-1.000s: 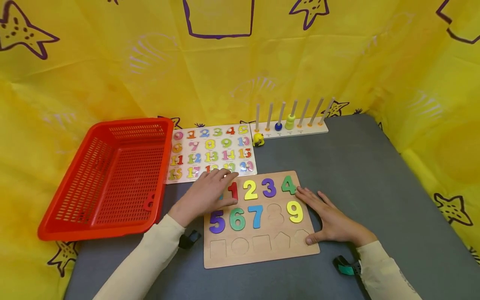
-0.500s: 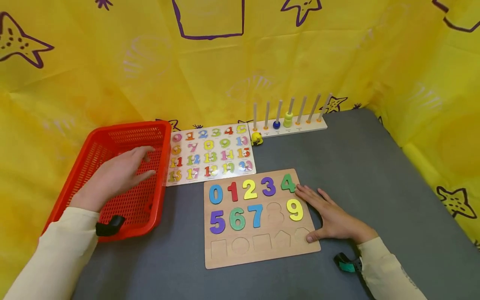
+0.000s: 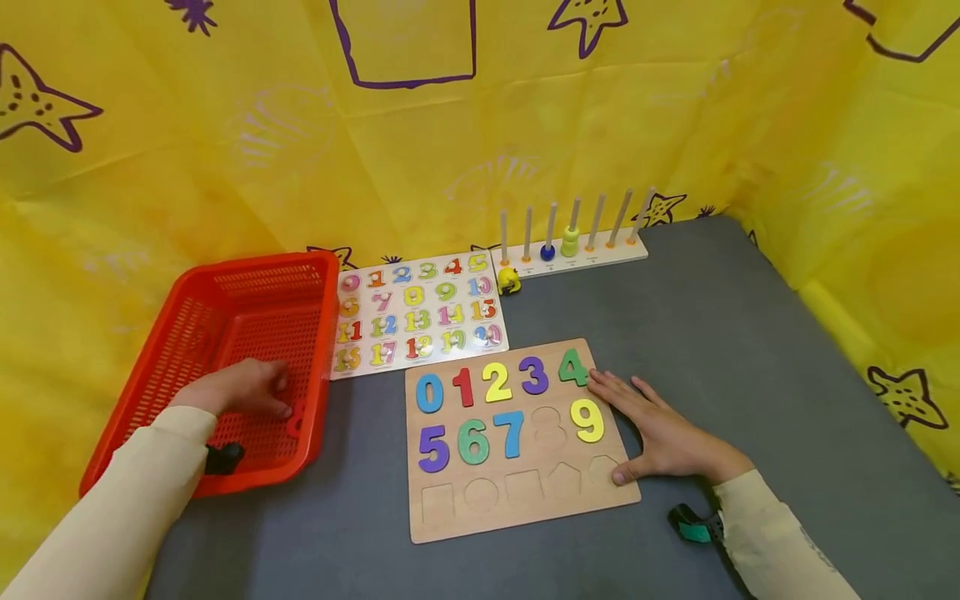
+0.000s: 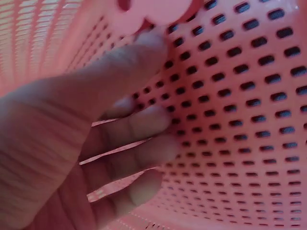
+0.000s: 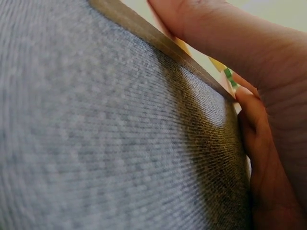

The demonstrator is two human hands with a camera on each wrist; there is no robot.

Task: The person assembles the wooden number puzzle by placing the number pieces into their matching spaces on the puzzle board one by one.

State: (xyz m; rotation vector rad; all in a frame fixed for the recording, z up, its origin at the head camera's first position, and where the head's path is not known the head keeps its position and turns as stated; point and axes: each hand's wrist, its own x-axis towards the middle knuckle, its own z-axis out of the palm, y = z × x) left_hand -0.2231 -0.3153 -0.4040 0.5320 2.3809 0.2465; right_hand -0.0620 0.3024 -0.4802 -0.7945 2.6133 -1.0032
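Observation:
My left hand (image 3: 240, 390) is down inside the red basket (image 3: 324, 317), its fingers loosely bent with nothing between them. A red number piece (image 3: 295, 421) with rounded lobes and a hole lies in the basket; the left wrist view shows the thumb (image 4: 144, 48) at its edge, and I cannot tell whether they touch. My right hand (image 3: 667, 433) rests at the right edge of the wooden number board (image 3: 487, 521), fingers spread near the green 4 (image 3: 573, 367) and thumb on the lower corner. Numbers 0 to 7 and 9 sit in it; the 8-shaped recess (image 3: 550, 427) is bare.
Behind the board lies a white number puzzle (image 3: 420, 333) with knobbed pieces. A peg stand (image 3: 577, 258) with a few beads and a small yellow toy (image 3: 508, 281) are at the back. A yellow patterned cloth (image 3: 405, 167) hangs behind the grey table (image 3: 712, 333).
My left hand has moved left from over the number board, then down into the red basket. The right hand stays at the board's edge. The head view has shifted slightly.

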